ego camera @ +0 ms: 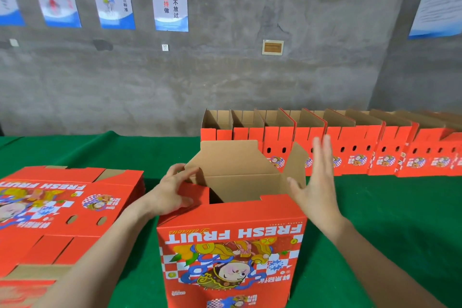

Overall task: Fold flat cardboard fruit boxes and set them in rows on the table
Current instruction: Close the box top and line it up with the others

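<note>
A red printed fruit box (230, 245) stands upside down in front of me on the green table (375, 207), its brown bottom flaps standing open. My left hand (172, 190) presses the left side flap, fingers over its edge. Just right of the box's right flap, my right hand (315, 182) hovers with fingers straight, holding nothing. A stack of flat boxes (62, 210) lies at the left. Several folded boxes (325, 145) stand in a row along the far right of the table.
A grey concrete wall (250, 70) with posters rises behind the table. Green cloth shows between the flat stack and the row, and at the right in front of the row.
</note>
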